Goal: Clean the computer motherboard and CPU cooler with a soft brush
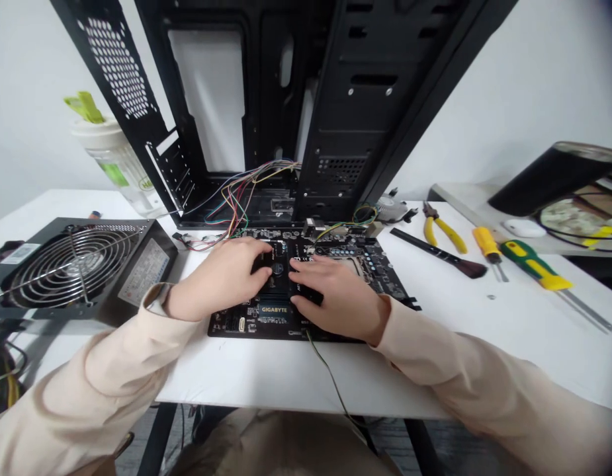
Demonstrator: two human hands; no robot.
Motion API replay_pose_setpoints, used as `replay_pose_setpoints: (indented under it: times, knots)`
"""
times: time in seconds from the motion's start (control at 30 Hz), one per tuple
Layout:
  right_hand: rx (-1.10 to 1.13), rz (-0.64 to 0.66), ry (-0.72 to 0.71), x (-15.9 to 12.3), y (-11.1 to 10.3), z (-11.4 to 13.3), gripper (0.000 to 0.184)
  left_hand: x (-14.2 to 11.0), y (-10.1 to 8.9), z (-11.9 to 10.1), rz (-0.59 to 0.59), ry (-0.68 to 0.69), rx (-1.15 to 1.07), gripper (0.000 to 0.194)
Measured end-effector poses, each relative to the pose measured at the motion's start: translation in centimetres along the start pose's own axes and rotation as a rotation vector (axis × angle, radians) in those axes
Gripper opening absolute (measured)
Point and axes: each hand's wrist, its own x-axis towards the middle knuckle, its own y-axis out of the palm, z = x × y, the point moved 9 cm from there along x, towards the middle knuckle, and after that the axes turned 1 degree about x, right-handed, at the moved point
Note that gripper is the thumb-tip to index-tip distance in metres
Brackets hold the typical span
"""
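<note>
1. Motherboard point(259, 328) lies flat on the white table point(226, 377).
2. On it, my left hand point(223, 274) parts thumb and forefinger, my right hand point(343, 297) fans its fingers; I can't tell whether either grips anything.
3. Behind stands the black case point(365, 132).

Bright, diffuse light; soft shadows on bench point(464, 311). Case point(409, 112) reads near-black. Motherboard point(280, 329) detail slightly soft, logo legible. Wide-angle stretch at edges, top-right corner vignetted.
</note>
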Motion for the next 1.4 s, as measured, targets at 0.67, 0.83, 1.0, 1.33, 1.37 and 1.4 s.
replay_pose_setpoints:
  times: [0.67,0.83,1.0,1.33,1.37,1.4]
  knots:
    - [-0.035,0.088,0.072,-0.1,0.3,0.2,0.035,-1.5,1.1,-0.3,0.354,0.109,0.249,0.064]
    - [-0.031,0.093,0.081,-0.1,0.3,0.1,0.036,-1.3,0.6,0.0,0.288,0.100,0.211,0.062]
    - [-0.023,0.085,0.083,-0.1,0.3,0.1,0.036,-1.2,0.3,-0.4,0.270,0.099,0.200,0.062]
    - [0.030,0.049,0.081,-0.2,0.1,-0.2,0.037,-1.0,-0.1,-1.0,0.207,0.093,0.222,0.051]
    - [0.031,0.047,0.096,-0.2,-0.1,-0.2,0.041,-0.9,-0.1,-1.0,0.202,0.088,0.222,0.052]
    - [0.026,0.044,0.111,-0.1,-0.2,-0.3,0.048,-0.9,-0.1,-0.9,0.194,0.081,0.223,0.052]
